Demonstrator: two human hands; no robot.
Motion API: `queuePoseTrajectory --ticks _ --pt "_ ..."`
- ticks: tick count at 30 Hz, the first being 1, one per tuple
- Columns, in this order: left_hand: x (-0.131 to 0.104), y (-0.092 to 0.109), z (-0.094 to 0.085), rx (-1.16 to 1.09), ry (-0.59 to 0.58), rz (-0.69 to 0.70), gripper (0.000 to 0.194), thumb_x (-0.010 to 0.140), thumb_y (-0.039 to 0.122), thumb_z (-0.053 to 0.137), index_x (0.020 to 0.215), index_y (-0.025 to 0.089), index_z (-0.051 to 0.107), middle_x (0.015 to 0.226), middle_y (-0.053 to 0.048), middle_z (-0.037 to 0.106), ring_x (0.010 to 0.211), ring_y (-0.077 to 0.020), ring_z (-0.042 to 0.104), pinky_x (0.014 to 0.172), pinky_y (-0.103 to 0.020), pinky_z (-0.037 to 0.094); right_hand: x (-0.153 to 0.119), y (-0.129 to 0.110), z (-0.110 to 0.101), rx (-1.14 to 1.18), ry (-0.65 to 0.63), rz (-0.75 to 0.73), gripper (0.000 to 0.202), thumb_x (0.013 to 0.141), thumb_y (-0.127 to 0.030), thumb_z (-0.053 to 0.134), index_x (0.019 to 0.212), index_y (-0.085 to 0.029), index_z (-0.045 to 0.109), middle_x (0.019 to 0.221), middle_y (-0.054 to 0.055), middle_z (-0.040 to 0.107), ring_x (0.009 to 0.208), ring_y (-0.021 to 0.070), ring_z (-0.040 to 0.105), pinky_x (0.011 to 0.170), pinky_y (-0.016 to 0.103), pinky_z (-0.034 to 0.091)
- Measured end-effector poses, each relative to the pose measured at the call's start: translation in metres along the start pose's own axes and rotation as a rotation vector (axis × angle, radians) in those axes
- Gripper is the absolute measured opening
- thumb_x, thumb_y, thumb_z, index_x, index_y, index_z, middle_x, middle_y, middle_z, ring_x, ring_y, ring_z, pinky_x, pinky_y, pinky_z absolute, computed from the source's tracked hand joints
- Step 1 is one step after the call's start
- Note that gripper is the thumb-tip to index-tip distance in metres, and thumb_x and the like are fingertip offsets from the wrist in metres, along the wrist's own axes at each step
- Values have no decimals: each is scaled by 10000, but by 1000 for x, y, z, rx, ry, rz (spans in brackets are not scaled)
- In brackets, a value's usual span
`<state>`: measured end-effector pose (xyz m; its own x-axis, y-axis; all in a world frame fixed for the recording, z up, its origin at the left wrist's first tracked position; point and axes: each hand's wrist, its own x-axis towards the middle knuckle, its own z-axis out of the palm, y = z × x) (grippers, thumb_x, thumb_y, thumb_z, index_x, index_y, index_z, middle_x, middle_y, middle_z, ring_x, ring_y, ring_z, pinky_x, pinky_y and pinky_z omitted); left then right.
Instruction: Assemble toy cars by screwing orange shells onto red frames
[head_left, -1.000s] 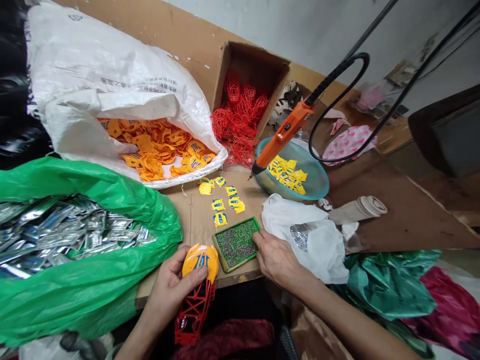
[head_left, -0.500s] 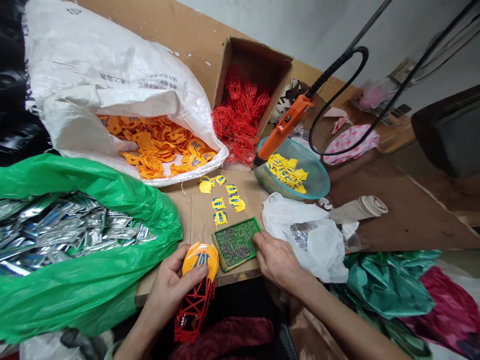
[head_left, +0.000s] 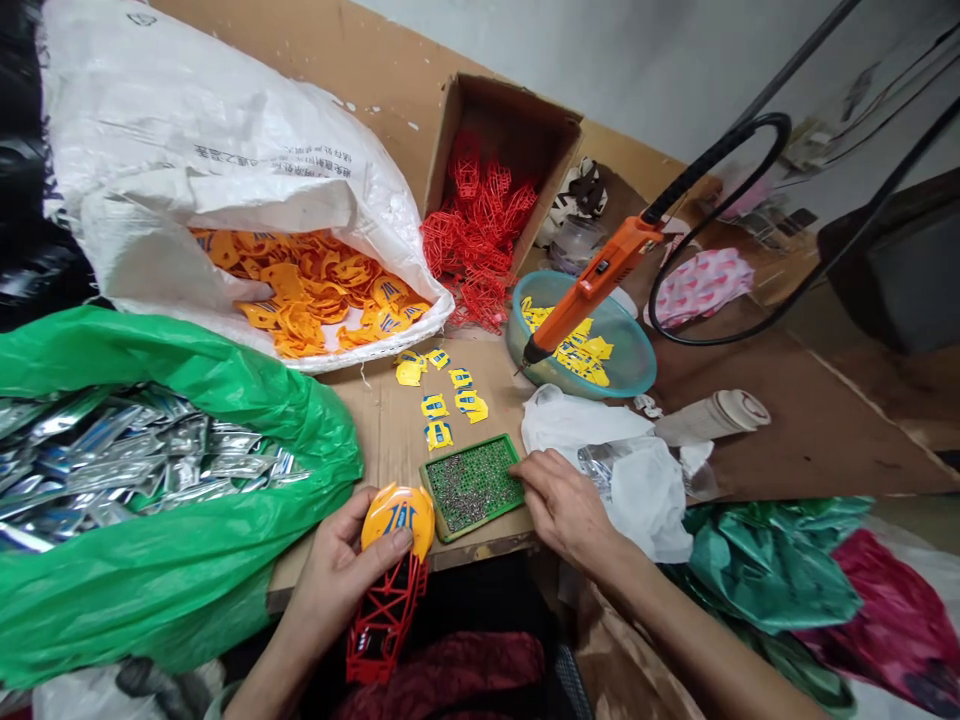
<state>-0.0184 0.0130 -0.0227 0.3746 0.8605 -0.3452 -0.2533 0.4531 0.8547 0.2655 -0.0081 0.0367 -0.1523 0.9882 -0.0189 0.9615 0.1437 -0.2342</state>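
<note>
My left hand [head_left: 352, 555] grips a red lattice frame [head_left: 385, 610] with an orange rounded cover [head_left: 399, 515] at its upper end, thumb on the cover. The fingers of my right hand [head_left: 559, 500] are bent together at the right edge of a green tray [head_left: 502, 510] of small metal screws; whether they pinch anything is hidden. Beyond the tray lie several yellow stickered pieces [head_left: 471, 405]. An orange electric screwdriver [head_left: 592, 285] hangs tilted, its tip in front of a teal bowl [head_left: 637, 350] of yellow pieces.
A white sack [head_left: 247, 120] of orange parts and a green bag [head_left: 315, 430] of silvery pieces lie left. Red frames spill from a cardboard box [head_left: 442, 140] at the back. A white plastic bag [head_left: 652, 490] and a pale cylinder [head_left: 712, 418] sit right.
The hanging screwdriver has swung right and lower. My right hand has shifted slightly right along the tray, and the screws lie more spread out. My left hand still holds the same parts.
</note>
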Motion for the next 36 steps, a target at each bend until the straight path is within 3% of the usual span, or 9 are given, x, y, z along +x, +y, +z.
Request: queuePoseTrajectory --ticks 6,9,14,19,24,28,32,36 --pt "2 -1 0 4 17 13 375 711 409 858 956 174 701 810 -17 701 726 -174 613 659 -251 505 -25 -26 18 -93 59 -78 288 947 -133 511 1202 -156 642 1166 143 662 1027 299 528 883 459 456" --pt "2 0 1 13 13 19 375 722 406 850 973 172 697 813 -18 701 718 -168 609 659 -247 499 -29 -39 20 -25 51 -99 281 969 -166 514 1228 -176 623 1164 125 665 1040 288 542 886 456 446" --pt "1 2 1 38 12 11 372 723 421 843 955 172 694 795 -17 696 708 -176 612 649 -254 497 -24 -26 14 -10 108 -48 276 985 -156 483 1218 -171 629 1177 120 681 1021 280 532 885 450 424" --pt "1 3 2 28 30 12 364 709 411 848 946 171 708 792 -23 705 700 -183 619 646 -259 500 -23 -19 10 -40 -11 -13 234 980 -166 491 1118 -171 679 1117 121 700 982 293 526 845 450 410" --pt "1 3 2 11 19 -15 373 705 409 854 956 178 703 795 -18 700 688 -179 620 620 -251 502 -19 -10 6 140 32 -48 296 949 -68 438 1138 -159 647 939 96 680 895 250 519 842 396 440" --pt "0 4 3 10 0 -4 366 728 406 844 973 176 697 801 -17 695 704 -172 615 632 -245 507 -10 -4 4 -63 -51 -27 304 836 9 457 1017 -136 654 922 116 646 898 273 482 826 400 407" --pt "0 3 3 -8 -2 2 364 726 413 845 956 175 695 794 -13 689 690 -168 612 612 -239 504 -3 -12 5 -247 -177 3 201 856 -35 479 902 -163 626 931 119 639 907 284 486 800 402 361" --pt "1 4 3 -5 5 12 371 714 413 852 953 171 704 798 -17 695 698 -171 614 627 -240 503 0 -19 7 -241 -199 25 186 849 -39 478 904 -171 597 933 113 629 886 269 494 783 378 353"
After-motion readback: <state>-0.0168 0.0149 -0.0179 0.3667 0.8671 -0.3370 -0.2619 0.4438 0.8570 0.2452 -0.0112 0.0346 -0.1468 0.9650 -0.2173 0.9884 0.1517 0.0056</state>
